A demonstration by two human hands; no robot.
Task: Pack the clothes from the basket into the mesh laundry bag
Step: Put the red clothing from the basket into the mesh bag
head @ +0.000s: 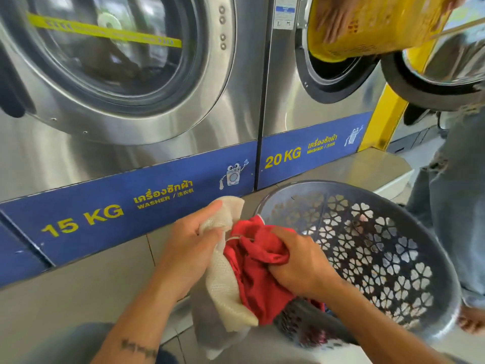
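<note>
the cream mesh bag (223,279) is gripped at its upper edge by the left hand (194,237), the fingers being closed on a bunched fold of the mesh so that the mouth is held up. a red garment (252,264) is clutched in the right hand (296,261), whose fingers are wrapped tightly round the crumpled cloth; the garment is pressed against the bag's opening, and part of it seems already to be inside, though the fold of mesh makes this hard to judge. a thin white cord (237,236) is seen running across the top of the red cloth between the two hands. the hands are set close together, just beside each other, each clamped on its own item.

the grey basket (420,306), pierced with flower-shaped holes, is tilted toward the viewer just to the right of the hands, and the red garment hangs over its near rim. some dark clothing (312,334) is glimpsed through the near wall.

behind, two steel washers are lined up, marked 15 kg (81,219) and 20 kg (283,158) on blue strips. at upper right a yellow basket (378,24) is held at the open door of the second washer by another person, whose jeans (451,206) are seen at the right edge.
</note>
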